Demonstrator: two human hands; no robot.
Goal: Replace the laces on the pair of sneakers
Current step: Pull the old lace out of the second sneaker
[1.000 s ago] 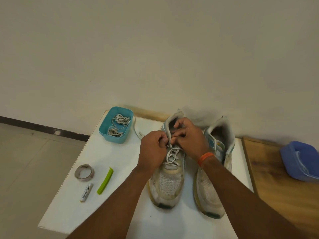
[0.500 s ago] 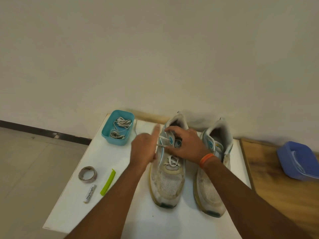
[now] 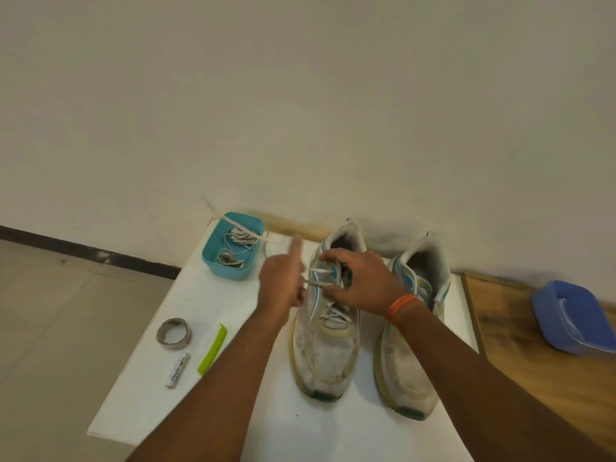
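Two worn white sneakers with teal trim stand side by side on the white table (image 3: 150, 395), toes toward me. My left hand (image 3: 282, 281) pinches the white lace (image 3: 316, 276) of the left sneaker (image 3: 328, 345) and holds it out to the left, taut across the upper eyelets. My right hand (image 3: 358, 281), with an orange band at the wrist, grips the upper part of that sneaker around the tongue. The lower eyelets are still laced. The right sneaker (image 3: 411, 345) stands untouched; its lacing is partly hidden by my right arm.
A teal tub (image 3: 213, 251) holding bundled laces stands at the table's back left, a lace end trailing over its rim. A tape roll (image 3: 174, 333), a green clip (image 3: 212, 350) and a small white tube (image 3: 176, 370) lie at the left. A blue lidded box (image 3: 573, 318) sits on the wooden surface to the right.
My left hand has drawn away from the tongue to the left, pulling the lace out through the upper eyelets. My right hand has stayed on the sneaker.
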